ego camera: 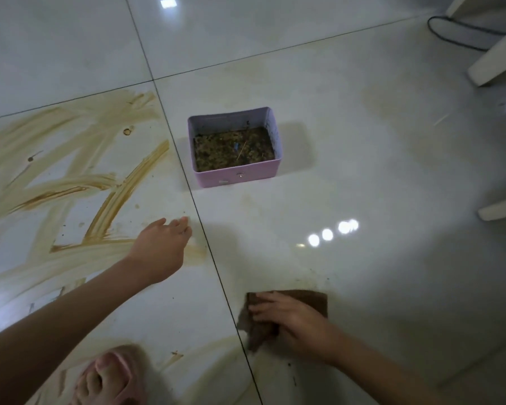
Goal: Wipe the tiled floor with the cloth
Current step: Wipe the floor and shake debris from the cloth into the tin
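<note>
Glossy tiled floor (362, 171) shows brown smears (70, 187) at left. Spread fingers (265, 298) of the right hand (292, 317) press flat on the cloth (313, 301), near, right of the grout line. The left hand (161, 247) reaches out relaxed, empty. Firm, overlapping strokes leftward would suit.

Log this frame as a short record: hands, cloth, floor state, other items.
left hand: reaching over the stained left tile, holds nothing visible
right hand: pressing flat on the cloth
cloth: brown, lying on the right-hand tile
floor: glossy white tiles, brown streaks on the left one
box: pink, open, dark gritty contents
slippered foot: bottom edge, left tile
</note>
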Action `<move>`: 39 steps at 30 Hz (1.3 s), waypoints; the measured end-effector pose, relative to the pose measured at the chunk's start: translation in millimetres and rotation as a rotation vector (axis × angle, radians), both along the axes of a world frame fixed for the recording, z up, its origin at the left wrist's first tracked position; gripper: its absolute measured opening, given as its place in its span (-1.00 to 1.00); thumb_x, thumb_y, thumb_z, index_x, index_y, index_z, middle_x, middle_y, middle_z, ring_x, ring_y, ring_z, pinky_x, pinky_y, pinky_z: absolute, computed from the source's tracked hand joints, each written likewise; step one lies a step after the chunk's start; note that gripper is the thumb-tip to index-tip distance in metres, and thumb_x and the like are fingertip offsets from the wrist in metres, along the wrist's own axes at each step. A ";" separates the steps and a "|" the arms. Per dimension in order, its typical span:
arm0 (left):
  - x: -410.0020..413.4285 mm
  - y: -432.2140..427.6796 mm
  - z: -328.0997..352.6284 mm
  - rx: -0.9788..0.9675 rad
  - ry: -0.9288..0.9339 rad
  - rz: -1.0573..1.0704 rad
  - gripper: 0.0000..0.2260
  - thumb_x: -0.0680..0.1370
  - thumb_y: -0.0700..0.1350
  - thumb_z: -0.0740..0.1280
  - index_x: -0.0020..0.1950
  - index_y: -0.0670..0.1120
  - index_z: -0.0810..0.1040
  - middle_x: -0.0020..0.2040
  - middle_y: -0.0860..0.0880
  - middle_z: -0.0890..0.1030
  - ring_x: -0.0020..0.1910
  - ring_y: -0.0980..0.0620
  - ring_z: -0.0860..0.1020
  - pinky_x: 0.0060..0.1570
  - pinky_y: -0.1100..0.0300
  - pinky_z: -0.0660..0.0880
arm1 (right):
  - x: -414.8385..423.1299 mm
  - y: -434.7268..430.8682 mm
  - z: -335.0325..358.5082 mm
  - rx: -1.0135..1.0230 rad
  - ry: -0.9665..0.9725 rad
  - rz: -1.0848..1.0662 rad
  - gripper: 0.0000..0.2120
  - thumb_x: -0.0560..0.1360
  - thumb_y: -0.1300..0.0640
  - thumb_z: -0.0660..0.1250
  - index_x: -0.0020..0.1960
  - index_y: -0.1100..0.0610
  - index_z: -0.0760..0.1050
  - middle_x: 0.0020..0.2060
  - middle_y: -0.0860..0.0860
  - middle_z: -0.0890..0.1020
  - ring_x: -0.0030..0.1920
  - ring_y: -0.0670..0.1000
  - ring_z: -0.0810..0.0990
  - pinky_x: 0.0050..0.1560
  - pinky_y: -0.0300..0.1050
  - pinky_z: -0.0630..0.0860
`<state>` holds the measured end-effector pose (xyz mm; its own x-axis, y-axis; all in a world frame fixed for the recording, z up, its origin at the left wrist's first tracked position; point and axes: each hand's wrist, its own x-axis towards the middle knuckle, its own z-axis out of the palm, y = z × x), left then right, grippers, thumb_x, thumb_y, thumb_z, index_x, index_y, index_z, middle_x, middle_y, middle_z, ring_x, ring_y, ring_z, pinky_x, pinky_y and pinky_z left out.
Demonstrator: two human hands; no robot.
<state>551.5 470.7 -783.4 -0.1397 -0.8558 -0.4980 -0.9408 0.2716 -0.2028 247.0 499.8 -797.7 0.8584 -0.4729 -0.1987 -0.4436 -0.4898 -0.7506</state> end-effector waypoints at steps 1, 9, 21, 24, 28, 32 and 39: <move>-1.8 -1.7 2.2 0.014 -0.023 -0.007 -0.55 0.60 -0.18 0.03 0.51 -0.09 0.19 0.57 -0.08 0.10 0.42 0.00 0.33 0.43 0.15 0.15 | -4.9 -8.8 6.1 0.010 -0.004 -0.056 -0.66 0.48 0.44 0.20 0.19 0.31 0.58 0.26 0.16 0.55 0.39 0.08 0.41 0.40 0.02 0.35; -13.2 -14.0 16.8 0.213 -0.076 0.030 -0.56 0.59 -0.19 0.05 0.48 -0.18 0.22 0.54 -0.16 0.13 0.27 -0.08 0.45 0.17 0.11 0.40 | -43.7 -77.6 -12.3 -0.169 0.251 -0.744 -0.47 0.41 0.56 0.19 0.38 0.38 0.37 0.47 0.28 0.25 0.52 0.26 0.14 0.48 -0.09 0.05; -77.7 -43.8 30.4 -0.007 0.038 -0.220 -0.67 0.57 -0.19 0.10 0.30 -0.04 0.43 0.12 0.01 0.56 0.02 -0.02 0.55 -0.16 0.17 0.29 | -87.7 -28.8 28.1 -0.190 0.156 -0.829 -0.70 0.45 0.48 0.22 0.13 0.39 0.57 0.25 0.29 0.53 0.31 0.28 0.47 0.36 0.13 0.38; -74.1 -31.5 25.5 -0.076 0.177 -0.200 -0.67 0.54 -0.24 0.14 0.26 -0.10 0.51 0.11 -0.04 0.60 -0.03 -0.09 0.56 -0.16 0.11 0.42 | -100.3 -34.0 9.6 -0.163 0.257 -1.032 -0.68 0.49 0.51 0.17 0.20 0.41 0.51 0.31 0.28 0.47 0.41 0.25 0.37 0.41 -0.04 0.23; -67.9 -16.1 18.4 -0.079 0.373 -0.186 -0.73 0.41 -0.38 0.35 0.10 -0.28 0.63 0.03 -0.23 0.65 -0.11 -0.26 0.62 -0.19 -0.09 0.55 | -63.3 19.0 -16.6 -0.110 0.256 -1.107 -0.56 0.54 0.44 0.19 0.41 0.30 0.36 0.44 0.17 0.35 0.52 0.09 0.17 0.50 -0.09 0.15; -67.9 -16.3 12.0 -0.035 0.382 -0.219 -0.75 0.41 -0.36 0.39 0.07 -0.26 0.64 0.06 -0.27 0.62 -0.07 -0.29 0.61 -0.21 -0.12 0.57 | -49.7 68.8 -7.3 -0.123 0.258 -0.766 -0.54 0.43 0.48 0.33 0.30 0.24 0.49 0.44 0.17 0.35 0.51 0.13 0.14 0.45 0.06 0.19; -76.2 -22.6 7.0 -0.146 0.496 -0.270 -0.70 0.40 -0.24 0.25 0.07 -0.26 0.65 0.06 -0.28 0.63 -0.07 -0.29 0.63 -0.25 -0.12 0.57 | -130.6 41.1 2.2 -0.136 0.567 -1.122 -0.56 0.56 0.38 0.24 0.43 0.28 0.35 0.49 0.21 0.24 0.48 0.24 0.23 0.50 0.04 0.15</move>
<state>475.2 448.1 -776.4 -0.5485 -0.8127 -0.1966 -0.8344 0.5170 0.1908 116.4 540.8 -795.5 -0.2167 -0.9294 -0.2989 -0.9063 0.3053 -0.2924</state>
